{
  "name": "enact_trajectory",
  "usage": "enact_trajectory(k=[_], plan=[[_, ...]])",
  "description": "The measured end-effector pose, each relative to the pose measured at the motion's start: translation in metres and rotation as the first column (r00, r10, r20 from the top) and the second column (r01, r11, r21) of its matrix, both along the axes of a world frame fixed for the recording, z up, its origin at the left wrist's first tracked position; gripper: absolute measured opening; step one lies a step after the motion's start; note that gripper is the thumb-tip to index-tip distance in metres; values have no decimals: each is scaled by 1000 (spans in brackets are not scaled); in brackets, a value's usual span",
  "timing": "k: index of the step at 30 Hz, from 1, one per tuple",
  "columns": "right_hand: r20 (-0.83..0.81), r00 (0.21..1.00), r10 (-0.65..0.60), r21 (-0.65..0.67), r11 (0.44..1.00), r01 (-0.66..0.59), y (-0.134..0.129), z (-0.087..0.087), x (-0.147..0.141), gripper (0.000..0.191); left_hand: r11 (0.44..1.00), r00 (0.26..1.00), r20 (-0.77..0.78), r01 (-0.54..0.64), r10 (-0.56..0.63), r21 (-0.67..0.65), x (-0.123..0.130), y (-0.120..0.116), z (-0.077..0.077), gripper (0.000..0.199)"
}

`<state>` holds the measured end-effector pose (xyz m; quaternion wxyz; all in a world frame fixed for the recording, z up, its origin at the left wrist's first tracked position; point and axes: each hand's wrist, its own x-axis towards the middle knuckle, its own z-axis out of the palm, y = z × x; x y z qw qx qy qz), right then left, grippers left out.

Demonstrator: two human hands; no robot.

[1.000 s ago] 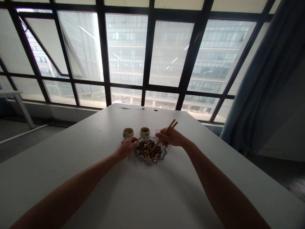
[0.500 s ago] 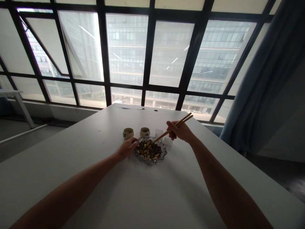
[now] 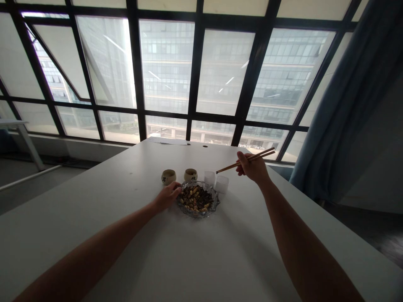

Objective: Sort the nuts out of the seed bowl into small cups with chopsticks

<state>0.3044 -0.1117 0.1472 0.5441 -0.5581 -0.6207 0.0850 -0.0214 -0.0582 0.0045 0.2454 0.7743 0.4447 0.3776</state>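
One glass bowl (image 3: 198, 212) of nuts and seeds (image 3: 195, 197) sits on the bench (image 3: 189, 256), left hand (image 3: 169, 195) loosely open against its rim at ten o'clock; at two o'clock, right hand (image 3: 253, 167) clamps chopsticks (image 3: 231, 166), tips near clear cups (image 3: 222, 184)

Glass bowl (image 3: 198, 213) on white surface (image 3: 189, 260), holding peanuts (image 3: 192, 205) + dark seeds (image 3: 205, 197). L hand (image 3: 168, 196) on bowl's L rim. R hand (image 3: 252, 167) up & R of bowl, w/ 2 chopsticks (image 3: 261, 154); tips, w/ a small dark bit btwn, above 2 clear cups (image 3: 209, 178) (image 3: 222, 183) at bowl's far R side. 2 ceramic cups (image 3: 169, 176) (image 3: 190, 174) w/ dark characters: 1 just behind bowl, 1 behind-L, near L hand. Paper (image 3: 168, 141) far behind bowl, windows (image 3: 166, 67) beyond; blue curtain (image 3: 333, 109) well R.
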Motion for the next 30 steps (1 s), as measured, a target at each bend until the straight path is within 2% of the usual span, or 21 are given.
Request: enact_trajectory(k=[10,15,18,23,26,30], plan=[[184,975,-127,-92,985,146,2,-2,3,47,1000,1000,-13,2,-2,-9,-1,-2,2,43],[201,971,-131,-104,983,154,2,-4,5,48,1000,1000,-16,-5,5,-1,0,-1,2,44],[113,991,-64,-85,994,74,1,-1,3,58,1000,1000,-15,-7,7,2,0,-2,2,44],[-63,980,187,-122,974,-194,0,1,-15,75,1000,1000,-11,-2,2,1,0,-1,1,44],[-31,958,287,-200,937,-287,4,-10,-33,74,1000,1000,-14,-4,4,4,0,-1,1,44],[16,936,352,-250,908,-338,13,-31,-54,67,1000,1000,-16,-6,6,3,0,-1,2,44]])
